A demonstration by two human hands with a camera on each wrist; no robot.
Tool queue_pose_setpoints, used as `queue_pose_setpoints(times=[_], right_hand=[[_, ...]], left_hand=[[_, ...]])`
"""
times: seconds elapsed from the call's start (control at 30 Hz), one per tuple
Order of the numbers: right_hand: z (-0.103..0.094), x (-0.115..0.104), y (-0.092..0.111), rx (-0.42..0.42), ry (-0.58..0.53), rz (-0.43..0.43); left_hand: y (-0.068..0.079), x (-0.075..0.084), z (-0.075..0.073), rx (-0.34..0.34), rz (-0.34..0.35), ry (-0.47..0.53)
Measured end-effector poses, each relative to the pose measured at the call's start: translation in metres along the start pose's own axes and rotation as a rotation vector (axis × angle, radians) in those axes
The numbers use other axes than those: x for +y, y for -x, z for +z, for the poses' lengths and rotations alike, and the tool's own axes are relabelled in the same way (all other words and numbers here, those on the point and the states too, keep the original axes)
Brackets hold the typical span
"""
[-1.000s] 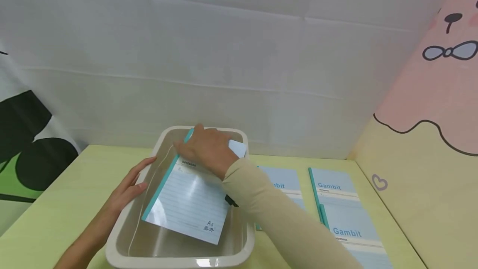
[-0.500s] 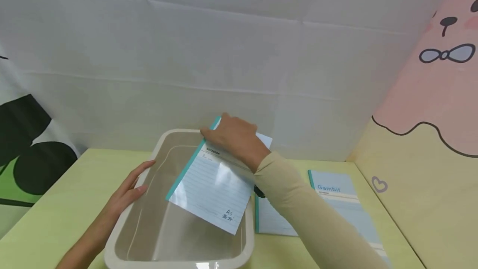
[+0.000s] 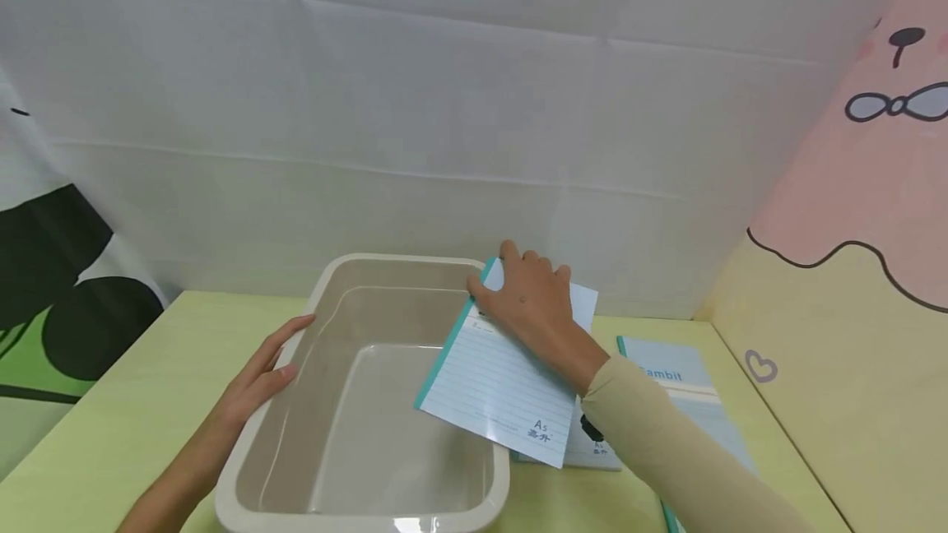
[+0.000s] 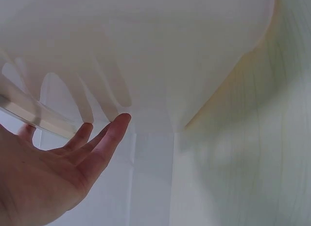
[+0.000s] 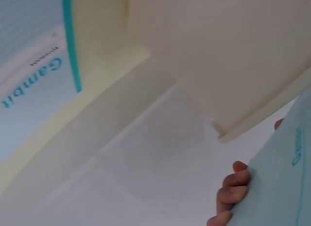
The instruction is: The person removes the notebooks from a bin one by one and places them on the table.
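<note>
My right hand (image 3: 529, 303) grips a light-blue A5 notebook (image 3: 492, 389) near its top, over the right side of a beige plastic basin (image 3: 237, 459). The notebook is tilted, with its teal spine to the left and its lower end overlapping the basin's right rim. In the right wrist view the fingers (image 5: 238, 180) curl round the notebook's edge. My left hand (image 3: 255, 377) steadies the basin at its left rim. Its fairly straight fingers (image 4: 109, 138) touch the outer wall, as the left wrist view shows.
Another notebook (image 3: 603, 455) lies right of the basin, partly covered by the held one. Further right, a Gambit notebook (image 3: 689, 389) lies on the yellow-green table (image 3: 192, 336), partly behind my right sleeve (image 3: 666, 426). A white sheet (image 3: 444, 122) rises behind, and a patterned panel (image 3: 852, 352) borders the right side.
My right hand has carried the notebook rightward from inside the basin to over its right rim, baring more of the basin's floor. The left hand has stayed at the left rim.
</note>
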State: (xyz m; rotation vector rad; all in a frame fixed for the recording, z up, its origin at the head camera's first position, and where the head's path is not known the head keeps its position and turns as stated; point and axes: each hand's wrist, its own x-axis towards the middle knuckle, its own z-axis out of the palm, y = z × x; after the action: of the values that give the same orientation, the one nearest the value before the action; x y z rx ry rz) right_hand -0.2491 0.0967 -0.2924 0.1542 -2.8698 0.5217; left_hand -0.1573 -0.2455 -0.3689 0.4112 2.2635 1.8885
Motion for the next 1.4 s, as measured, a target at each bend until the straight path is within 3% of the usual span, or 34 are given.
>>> queue_pose_setpoints(times=[0.2, 0.43, 0.6, 0.77, 1.0, 1.2, 1.4], right_hand=[[-0.003, 0.027, 0.007, 0.066, -0.053, -0.007], [-0.011, 0.060, 0.018, 0.065, -0.112, 0.013], [-0.006, 0.084, 0.029, 0.054, -0.113, 0.021], [0.012, 0.105, 0.043, 0.032, -0.076, -0.006], [0.056, 0.123, 0.069, 0.014, -0.020, -0.088], [0.088, 0.126, 0.090, -0.046, 0.050, -0.140], [0.103, 0.119, 0.103, -0.136, 0.019, -0.100]], left_hand=[[0.001, 0.001, 0.000, -0.004, 0.012, 0.014], [0.000, 0.002, 0.001, 0.005, 0.003, 0.002], [0.000, 0.002, 0.001, 0.005, -0.005, 0.005], [0.000, 0.000, 0.001, 0.006, -0.009, 0.012], [0.001, 0.000, 0.002, 0.000, 0.006, 0.024], [0.002, 0.000, 0.002, -0.002, 0.000, 0.023], [0.002, 0.001, 0.002, -0.002, -0.004, 0.026]])
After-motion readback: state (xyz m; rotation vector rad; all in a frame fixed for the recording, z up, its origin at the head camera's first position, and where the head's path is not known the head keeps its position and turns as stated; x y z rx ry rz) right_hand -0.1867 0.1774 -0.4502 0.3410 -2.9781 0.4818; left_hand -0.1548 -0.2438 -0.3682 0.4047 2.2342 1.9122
